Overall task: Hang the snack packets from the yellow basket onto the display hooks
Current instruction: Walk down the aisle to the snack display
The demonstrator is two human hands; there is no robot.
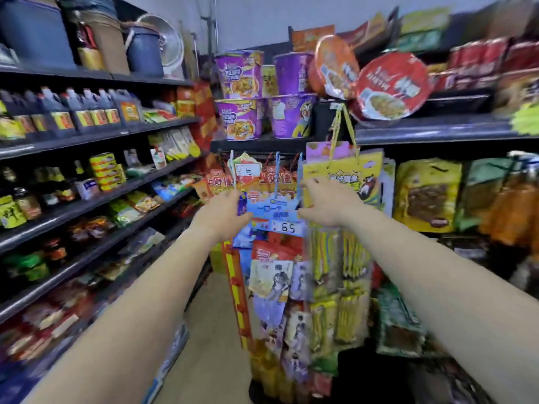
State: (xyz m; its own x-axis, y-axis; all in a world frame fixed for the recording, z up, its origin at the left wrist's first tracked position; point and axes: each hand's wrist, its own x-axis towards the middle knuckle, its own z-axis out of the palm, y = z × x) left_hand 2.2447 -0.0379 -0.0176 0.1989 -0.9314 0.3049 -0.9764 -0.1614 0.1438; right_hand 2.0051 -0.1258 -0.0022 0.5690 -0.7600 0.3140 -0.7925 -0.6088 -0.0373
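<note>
Both my arms reach forward to a hanging display of snack packets at the end of a shelf unit. My left hand (pixel 224 211) and my right hand (pixel 323 204) grip the two sides of a light blue snack packet (pixel 272 209) at hook height. Thin blue and white hanging strips (pixel 277 167) run down just above it. Red packets (pixel 217 182) hang behind it on the left, a yellow packet (pixel 347 177) on the right. A price tag reading 65 (pixel 287 228) sits right under the blue packet. The yellow basket is not in view.
Several more packets hang in columns below (pixel 280 287). Purple noodle cups (pixel 239 74) and red bowls (pixel 390 86) stand on the shelf above. Shelves with sauce bottles (pixel 75 109) and cans line the left. Bagged snacks (pixel 425 196) fill the right shelves. A tan floor aisle (pixel 210 330) runs between.
</note>
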